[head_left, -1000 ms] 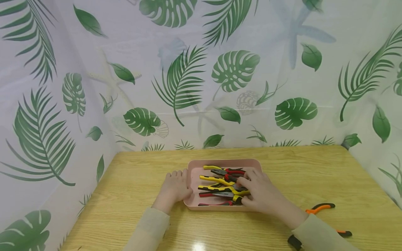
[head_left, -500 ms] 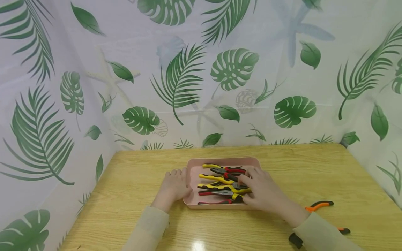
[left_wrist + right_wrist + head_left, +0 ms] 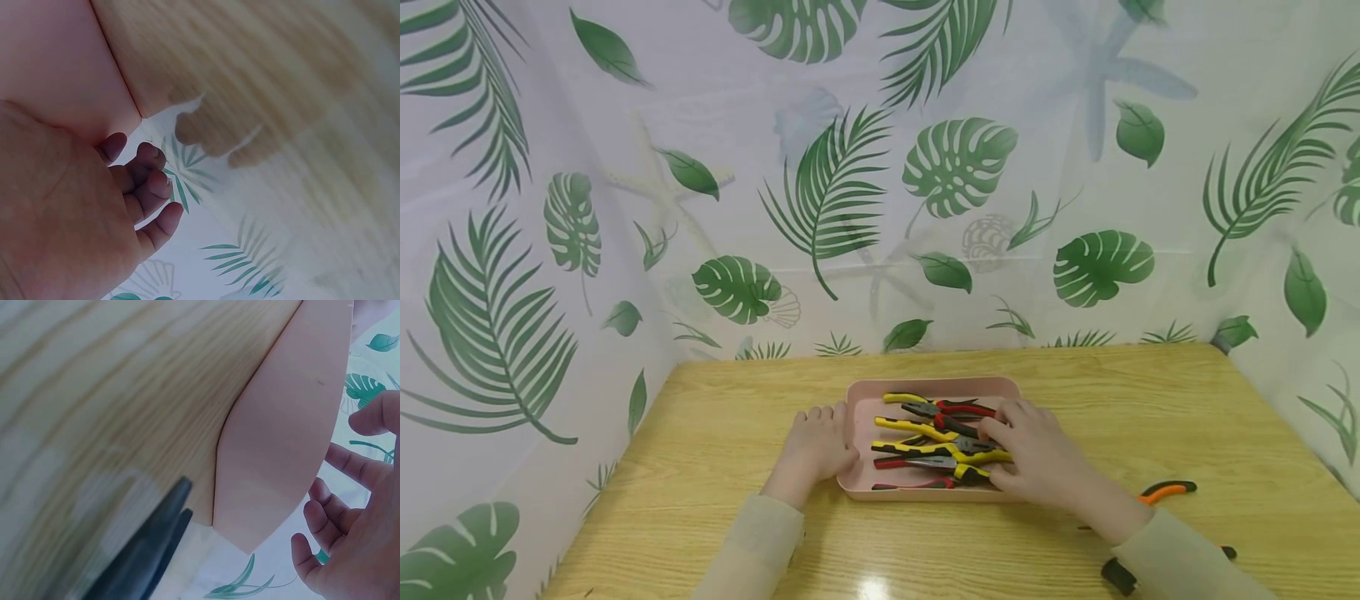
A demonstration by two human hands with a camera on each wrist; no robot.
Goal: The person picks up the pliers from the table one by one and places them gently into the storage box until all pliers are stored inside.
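Leaf-printed sheeting closes off the back and both sides of your wooden desk [image 3: 1112,400], and low in the middle of the frame sits the pink tray [image 3: 859,421] with its heap of pliers [image 3: 928,442].

Your left hand [image 3: 817,446] lies flat against the tray's left rim, fingers relaxed and gripping nothing. That brace looks worth having, since the tray is smooth plastic on a glossy desk and would likely slide under a pull.

Your right hand [image 3: 1037,454] rests over the right end of the heap, fingers curled down among the handles. Whether it has actually closed round one pair cannot be told from the head view, and the right wrist view shows only the tray's outer wall [image 3: 294,425] and loosely bent fingers [image 3: 319,515]. The handles cross one another, so I would pick the topmost pair and lift it straight up, not drag it sideways, or its neighbours may come along.

Yellow-and-black and red-and-black rubbery grips cover the handles, long and gently bowed, meeting at dull grey metal jaws. One orange-handled pair [image 3: 1165,490] lies apart on the desk at lower right, partly behind your right sleeve [image 3: 1180,558].
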